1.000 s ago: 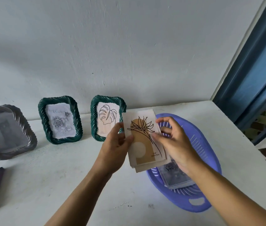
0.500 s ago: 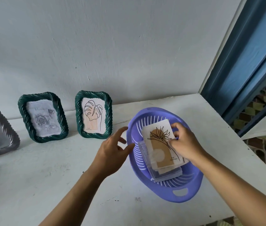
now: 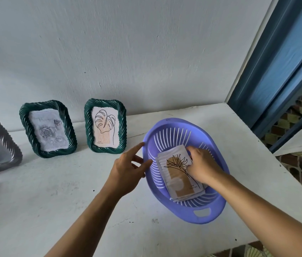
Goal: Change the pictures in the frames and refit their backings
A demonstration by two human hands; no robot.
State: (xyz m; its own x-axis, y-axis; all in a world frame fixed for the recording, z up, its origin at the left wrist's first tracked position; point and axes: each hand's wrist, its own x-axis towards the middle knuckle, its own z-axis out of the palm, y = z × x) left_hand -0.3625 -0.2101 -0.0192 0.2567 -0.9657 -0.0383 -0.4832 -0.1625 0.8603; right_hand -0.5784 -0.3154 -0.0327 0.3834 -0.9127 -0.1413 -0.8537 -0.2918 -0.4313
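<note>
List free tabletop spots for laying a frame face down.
Widest bare patch: table in front of the two green frames, left of the left hand. Smaller strip right of the purple basket, toward the table edge. Crowded: the basket, holding the picture stack and right hand.

Glossy plastic basket (image 3: pixel 218 208); matt paper prints (image 3: pixel 178 179)

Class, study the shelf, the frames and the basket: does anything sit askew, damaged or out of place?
Little stands out. The stack of pictures lies skewed in the purple basket, its lower sheets fanned out of line under the right hand. Both green frames stand upright and intact.
</note>
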